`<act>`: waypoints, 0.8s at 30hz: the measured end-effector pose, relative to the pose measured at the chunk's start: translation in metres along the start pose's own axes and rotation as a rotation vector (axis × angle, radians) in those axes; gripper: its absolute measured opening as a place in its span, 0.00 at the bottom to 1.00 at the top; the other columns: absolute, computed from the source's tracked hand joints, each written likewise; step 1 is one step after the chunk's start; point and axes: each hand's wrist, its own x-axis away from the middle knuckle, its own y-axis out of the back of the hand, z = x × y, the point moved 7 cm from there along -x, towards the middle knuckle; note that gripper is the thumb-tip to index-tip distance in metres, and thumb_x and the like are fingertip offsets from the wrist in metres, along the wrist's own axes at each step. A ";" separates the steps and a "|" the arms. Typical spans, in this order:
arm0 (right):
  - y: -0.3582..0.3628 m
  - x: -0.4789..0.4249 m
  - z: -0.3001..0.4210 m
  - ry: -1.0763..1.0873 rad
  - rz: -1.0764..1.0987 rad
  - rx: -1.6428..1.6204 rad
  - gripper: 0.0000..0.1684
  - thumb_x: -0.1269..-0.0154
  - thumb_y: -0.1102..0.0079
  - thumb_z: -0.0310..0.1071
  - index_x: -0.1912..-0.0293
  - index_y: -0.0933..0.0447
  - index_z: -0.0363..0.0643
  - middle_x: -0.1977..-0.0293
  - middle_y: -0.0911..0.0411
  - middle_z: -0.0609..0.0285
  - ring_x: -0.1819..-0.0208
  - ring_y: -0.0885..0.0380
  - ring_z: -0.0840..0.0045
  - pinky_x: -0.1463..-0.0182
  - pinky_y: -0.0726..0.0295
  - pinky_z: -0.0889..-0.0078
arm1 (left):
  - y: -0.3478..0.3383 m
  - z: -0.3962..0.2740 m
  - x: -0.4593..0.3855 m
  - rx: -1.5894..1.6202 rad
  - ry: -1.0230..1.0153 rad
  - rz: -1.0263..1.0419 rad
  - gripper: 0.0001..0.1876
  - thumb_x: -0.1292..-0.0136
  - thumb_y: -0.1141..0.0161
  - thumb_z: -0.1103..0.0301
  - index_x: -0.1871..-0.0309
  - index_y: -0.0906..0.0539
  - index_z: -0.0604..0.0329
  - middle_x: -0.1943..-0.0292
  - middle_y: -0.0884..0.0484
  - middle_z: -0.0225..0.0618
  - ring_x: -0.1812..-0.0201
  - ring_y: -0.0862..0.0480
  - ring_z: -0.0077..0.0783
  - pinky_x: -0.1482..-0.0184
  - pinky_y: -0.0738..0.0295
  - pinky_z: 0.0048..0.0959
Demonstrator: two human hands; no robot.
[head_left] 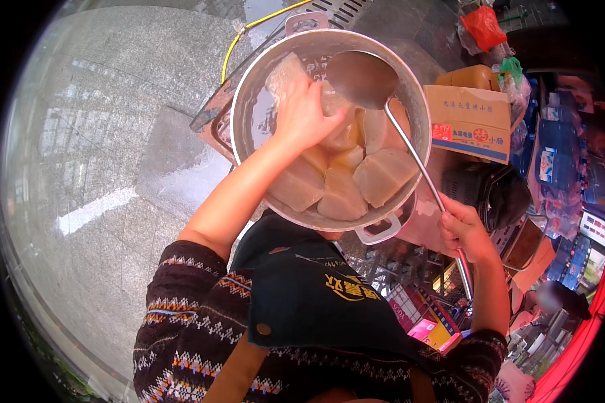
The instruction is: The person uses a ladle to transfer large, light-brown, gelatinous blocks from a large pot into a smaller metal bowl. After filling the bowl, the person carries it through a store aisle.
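A large aluminium pot (236,121) stands before me, holding brownish liquid and several thick, pale brown, jelly-like chunks (387,176). My left hand (305,113) reaches over the far left of the pot, its thumb spread. Its fingers lie against a paler, rough-faced chunk (288,68) by the pot wall; whether they grip it is hidden. My right hand (464,226), outside the rim on the right, is closed around the long metal handle of a ladle (413,146). The ladle's wide round bowl (363,78) hangs over the far right part of the pot, above the chunks.
Right of the pot stand a cardboard carton (468,121) bearing writing and a yellowish plastic jerrycan (466,77). Farther right are shrink-wrapped water bottles (554,151). A yellow hose (227,58) runs along the wet paved floor (106,126). Another person (559,299) is at lower right.
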 end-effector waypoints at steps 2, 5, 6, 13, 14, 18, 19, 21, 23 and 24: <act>0.003 -0.014 0.008 0.095 -0.071 0.068 0.28 0.29 0.58 0.31 0.32 0.43 0.47 0.84 0.45 0.73 0.87 0.47 0.89 0.86 0.44 0.85 | -0.006 -0.001 -0.002 0.001 0.020 0.056 0.33 0.54 0.33 0.53 0.49 0.26 0.69 0.54 0.27 0.45 0.47 0.30 0.46 0.42 0.36 0.40; 0.003 -0.053 0.000 0.029 -0.094 -0.053 0.27 0.29 0.58 0.31 0.32 0.43 0.47 0.84 0.47 0.73 0.87 0.49 0.90 0.86 0.47 0.85 | -0.005 -0.008 0.000 0.038 0.005 0.058 0.33 0.55 0.32 0.53 0.49 0.25 0.68 0.54 0.27 0.45 0.47 0.30 0.46 0.42 0.36 0.40; 0.004 -0.065 -0.007 -0.019 -0.110 -0.126 0.27 0.29 0.58 0.31 0.32 0.43 0.47 0.84 0.48 0.74 0.88 0.50 0.90 0.86 0.48 0.85 | -0.004 -0.010 0.002 0.040 0.002 0.073 0.35 0.56 0.31 0.53 0.47 0.26 0.67 0.52 0.28 0.45 0.46 0.31 0.47 0.42 0.37 0.41; -0.004 -0.083 -0.039 -0.146 0.121 -0.368 0.25 0.30 0.58 0.32 0.34 0.41 0.48 0.84 0.49 0.74 0.88 0.53 0.90 0.87 0.51 0.85 | 0.027 0.004 0.028 -0.182 0.011 -0.068 0.53 0.64 0.24 0.53 0.32 0.41 0.49 0.36 0.43 0.50 0.38 0.39 0.53 0.40 0.43 0.48; -0.007 -0.082 -0.036 -0.141 0.180 -0.361 0.26 0.30 0.58 0.32 0.34 0.42 0.48 0.84 0.49 0.74 0.88 0.53 0.90 0.87 0.51 0.85 | 0.029 0.005 0.029 -0.141 -0.007 -0.111 0.52 0.63 0.24 0.53 0.33 0.40 0.50 0.37 0.42 0.50 0.38 0.39 0.52 0.41 0.43 0.48; -0.012 -0.082 -0.029 -0.148 0.198 -0.312 0.26 0.30 0.57 0.34 0.33 0.43 0.49 0.83 0.49 0.74 0.88 0.53 0.90 0.86 0.51 0.85 | 0.021 0.014 0.022 -0.096 0.071 -0.138 0.47 0.63 0.24 0.53 0.37 0.36 0.54 0.42 0.37 0.47 0.42 0.36 0.50 0.44 0.40 0.46; -0.012 -0.082 -0.030 -0.152 0.192 -0.288 0.26 0.29 0.57 0.34 0.33 0.42 0.50 0.83 0.49 0.74 0.87 0.52 0.90 0.86 0.51 0.86 | 0.020 0.014 0.020 -0.068 0.066 -0.159 0.45 0.62 0.24 0.54 0.39 0.35 0.54 0.44 0.36 0.46 0.43 0.35 0.49 0.45 0.40 0.46; -0.010 -0.083 -0.038 -0.153 0.138 -0.209 0.26 0.29 0.57 0.35 0.33 0.42 0.51 0.83 0.47 0.73 0.86 0.47 0.89 0.85 0.46 0.85 | 0.017 0.016 0.019 -0.071 0.098 -0.148 0.41 0.61 0.25 0.54 0.43 0.33 0.56 0.47 0.34 0.44 0.46 0.33 0.48 0.46 0.38 0.45; -0.002 -0.086 -0.049 -0.102 0.047 -0.028 0.26 0.29 0.57 0.35 0.33 0.42 0.51 0.82 0.45 0.72 0.84 0.42 0.87 0.84 0.41 0.84 | 0.015 0.017 0.021 -0.059 0.108 -0.158 0.38 0.60 0.25 0.55 0.46 0.32 0.57 0.50 0.32 0.43 0.48 0.32 0.47 0.48 0.37 0.43; 0.002 -0.089 -0.055 -0.052 -0.016 0.113 0.26 0.28 0.57 0.34 0.33 0.41 0.51 0.82 0.43 0.71 0.82 0.40 0.87 0.83 0.38 0.84 | 0.015 0.017 0.022 -0.052 0.114 -0.162 0.37 0.60 0.25 0.55 0.47 0.32 0.58 0.51 0.31 0.42 0.48 0.32 0.47 0.48 0.37 0.43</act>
